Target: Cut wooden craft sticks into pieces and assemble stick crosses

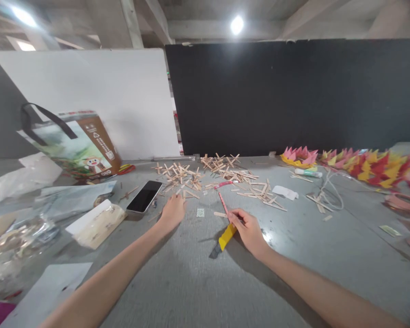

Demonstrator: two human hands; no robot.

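A pink stick (222, 202) is being pinched in the fingertips of the right hand (248, 229), which is closed around it, and its far end is pointing to 11 o'clock. A yellow tool (227, 236) is being tucked under the same hand at 8 o'clock; whether it is being gripped too cannot be told. At 10 o'clock the left hand (172, 212) is being laid flat and loose, with nothing gripped, at the edge of the pile of wooden sticks (186, 178). A phone (144, 196) is being left just beside it at 9 o'clock.

The pile could be scattered if it is bumped by the left hand. The dark end of the yellow tool may be a blade, so a finger could be nicked.

The right fingertips are being hidden by the hand. The paper flowers (362, 165) at 2 o'clock are being blurred and cut off.
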